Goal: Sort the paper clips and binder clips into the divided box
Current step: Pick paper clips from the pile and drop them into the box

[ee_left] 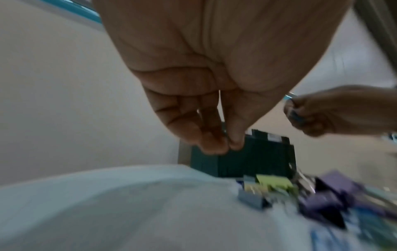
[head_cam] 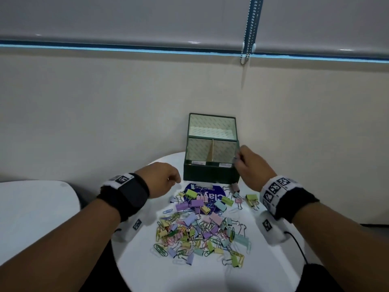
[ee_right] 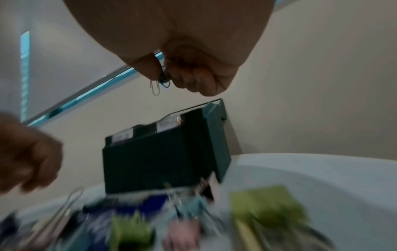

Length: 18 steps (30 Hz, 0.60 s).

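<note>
A dark green divided box (head_cam: 210, 178) stands open against the wall, its lid (head_cam: 211, 125) upright and a cardboard divider (head_cam: 211, 151) splitting it left and right. My right hand (head_cam: 239, 159) hovers at the box's front right corner and pinches a blue and a silver paper clip (ee_right: 160, 83). My left hand (head_cam: 175, 180) hangs beside the box's front left corner, thumb and fingertips (ee_left: 214, 144) pressed together; a small glint shows there, and whether it holds anything is unclear. A pile of pastel binder clips and paper clips (head_cam: 202, 228) lies in front of the box.
The clips sit on a round white table (head_cam: 189, 275), partly over a blue round printed disc (head_cam: 219, 196). A second white tabletop (head_cam: 31, 207) lies to the left. A blind chain (head_cam: 249, 28) hangs on the wall behind.
</note>
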Tool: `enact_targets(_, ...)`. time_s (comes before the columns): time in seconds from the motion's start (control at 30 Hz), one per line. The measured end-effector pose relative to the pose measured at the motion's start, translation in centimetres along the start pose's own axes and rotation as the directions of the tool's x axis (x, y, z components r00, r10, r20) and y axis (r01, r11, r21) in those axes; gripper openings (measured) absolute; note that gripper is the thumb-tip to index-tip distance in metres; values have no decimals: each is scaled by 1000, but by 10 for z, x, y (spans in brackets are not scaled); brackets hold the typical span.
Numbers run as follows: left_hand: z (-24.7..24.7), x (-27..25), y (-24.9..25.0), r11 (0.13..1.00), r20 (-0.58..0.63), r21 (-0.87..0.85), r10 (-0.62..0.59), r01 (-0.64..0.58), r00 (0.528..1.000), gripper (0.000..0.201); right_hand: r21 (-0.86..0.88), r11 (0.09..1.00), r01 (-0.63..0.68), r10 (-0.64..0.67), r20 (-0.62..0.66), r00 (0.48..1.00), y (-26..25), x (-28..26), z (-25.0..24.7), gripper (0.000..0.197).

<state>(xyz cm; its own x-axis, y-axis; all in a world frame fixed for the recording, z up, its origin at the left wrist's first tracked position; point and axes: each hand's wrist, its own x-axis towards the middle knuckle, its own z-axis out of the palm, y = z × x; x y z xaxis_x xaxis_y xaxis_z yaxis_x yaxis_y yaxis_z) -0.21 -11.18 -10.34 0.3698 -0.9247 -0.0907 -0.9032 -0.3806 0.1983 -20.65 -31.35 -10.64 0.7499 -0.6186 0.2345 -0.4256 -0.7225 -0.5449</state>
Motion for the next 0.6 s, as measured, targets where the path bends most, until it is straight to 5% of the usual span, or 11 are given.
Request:
enact_targets(0.1, 10, -3, 1, 999, -91, 37, 37, -33, 995, 29, -124, 992, -7, 0, -58, 998, -13, 32, -2, 11)
enact_targets(0.27, 27, -1, 4, 993, -1, 110, 31, -31, 1000, 28, -322, 946, 33, -18, 48, 999, -23, 59, 6, 5)
enact_targets(0.47, 32, 1, 4, 997, 82, 67, 26, -31, 996, 34, -342, 940, 11, 37, 135, 990, -23, 61, 11, 36)
enact_targets(0.6, 31, 2, 2, 999, 64, 32, 28, -30, 998, 33, -343, 926, 159, -154, 40, 987, -32, 46, 11, 22)
